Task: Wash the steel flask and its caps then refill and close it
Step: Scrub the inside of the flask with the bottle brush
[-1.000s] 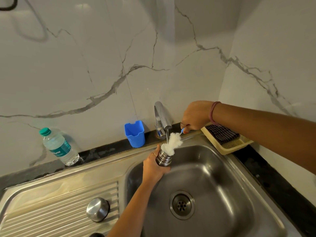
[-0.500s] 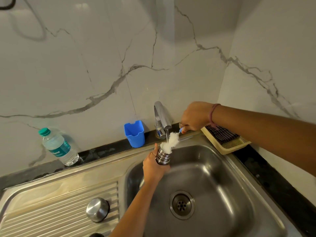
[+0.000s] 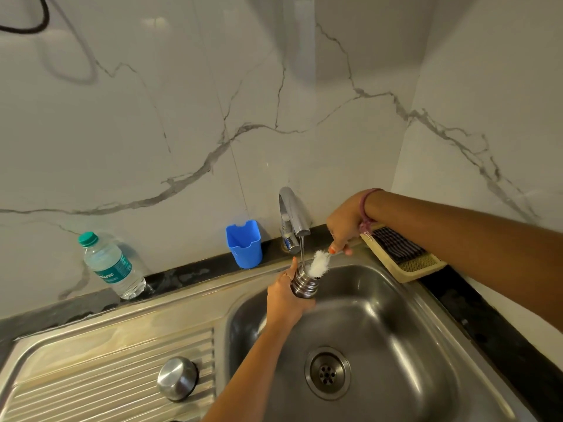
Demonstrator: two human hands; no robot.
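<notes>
My left hand (image 3: 285, 300) grips the steel flask (image 3: 304, 283) and holds it tilted over the sink basin (image 3: 380, 330), its threaded mouth just under the tap (image 3: 294, 217). A thin stream of water runs from the tap to the flask's mouth. My right hand (image 3: 345, 223) pinches the handle of a white bottle brush (image 3: 318, 263), whose bristle head sticks partly into the flask's mouth. A round steel cap (image 3: 177, 378) lies dome up on the ribbed drainboard (image 3: 91, 385).
A plastic water bottle with a green cap (image 3: 111, 266) leans against the marble wall at the left. A blue plastic cup (image 3: 244, 243) stands behind the sink. A yellow tray (image 3: 423, 264) with a dark checked cloth (image 3: 396, 243) sits in the right corner. The drain (image 3: 327, 373) is open.
The brush head has gone a little deeper into the flask's mouth, and my right hand has shifted slightly right and down. The flask stays under the running tap.
</notes>
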